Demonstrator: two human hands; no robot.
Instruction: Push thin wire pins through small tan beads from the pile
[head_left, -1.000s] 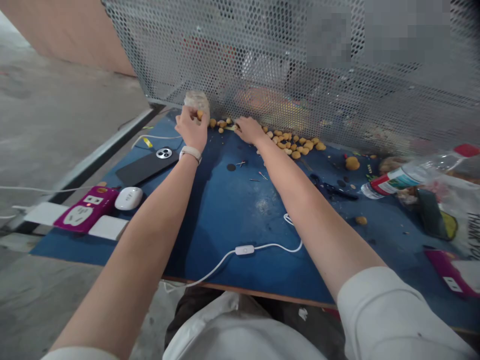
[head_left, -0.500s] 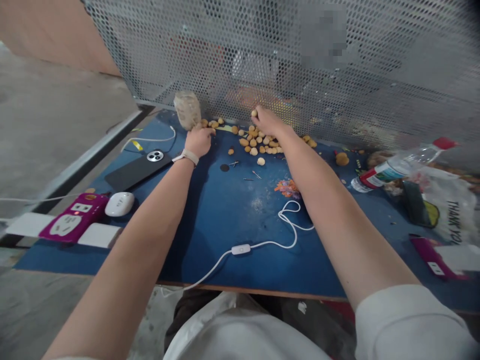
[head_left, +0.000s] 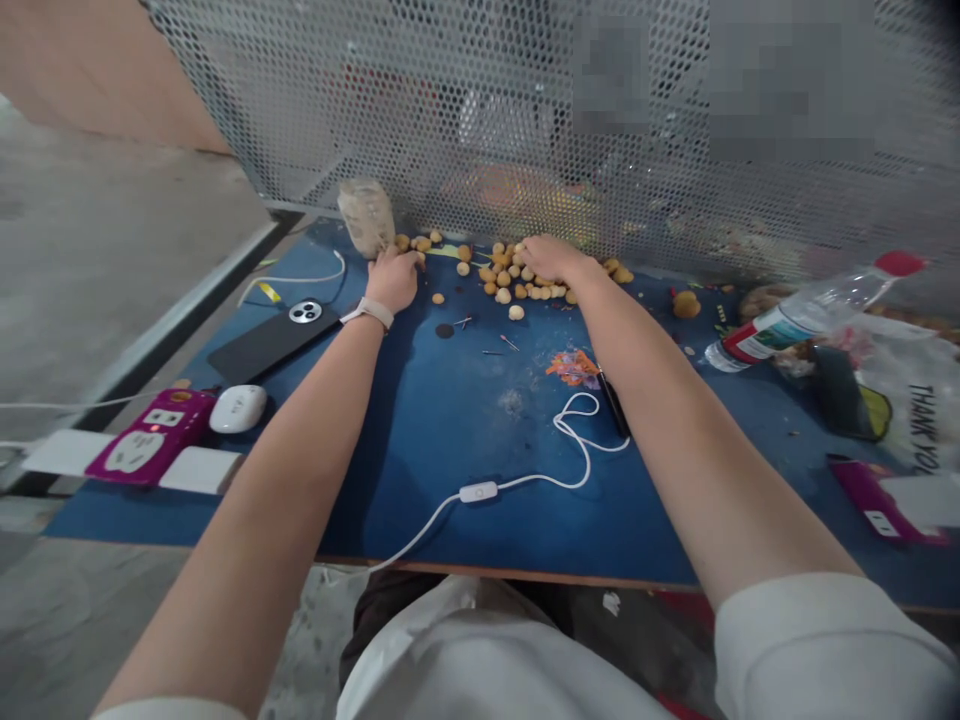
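The right hand [head_left: 553, 258] bends its fingers down over the heap of small tan balls [head_left: 503, 296] near the back edge of the bench [head_left: 442, 440]; from here I can't tell whether they grip one. The left hand [head_left: 393, 280] is by the foot of the clear plastic container [head_left: 366, 215] near the back left corner, its grip hidden too. A bump there could tip the container; a sideways brush could send balls rolling towards the front edge.
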